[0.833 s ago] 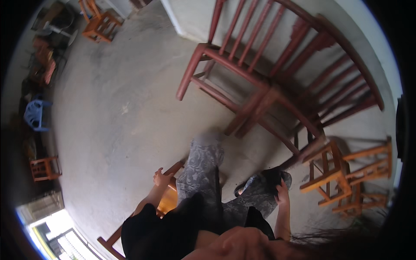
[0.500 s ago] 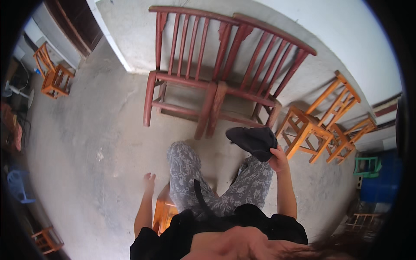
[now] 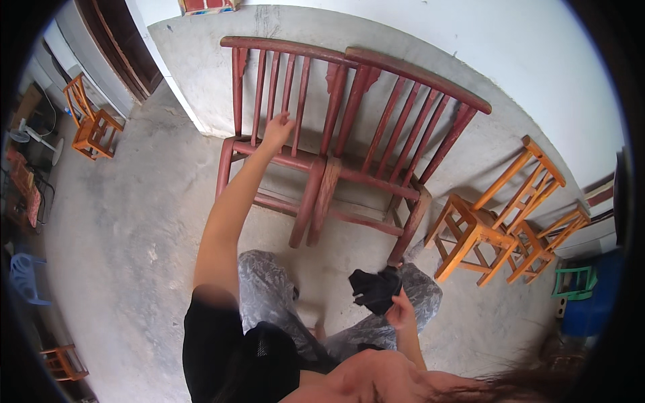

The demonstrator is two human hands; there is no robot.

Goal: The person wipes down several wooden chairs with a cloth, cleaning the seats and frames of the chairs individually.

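My left arm reaches forward, and my left hand (image 3: 277,133) is in front of the slats of the left red wooden chair (image 3: 272,46). Its fingers are loosely bent and a little apart, with nothing in them; whether they touch a slat I cannot tell. Close beside it stands a second red wooden chair (image 3: 420,80); both have worn paint and open seat frames. Over my right knee, my right hand (image 3: 402,314) is closed on the edge of a crumpled black cloth (image 3: 373,290), which hangs toward the chairs.
Behind the red chairs runs a grey and white wall (image 3: 403,33). Two orange wooden chairs (image 3: 478,232) stand to the right, near a green stool (image 3: 574,282) and a blue container (image 3: 594,305). Far left are another wooden chair (image 3: 97,133), a white fan (image 3: 41,141) and a blue plastic chair (image 3: 28,275).
My left hand has risen from beside my left leg to the left red chair's slats. My right hand has drawn the black cloth back toward me. The view has tilted up.
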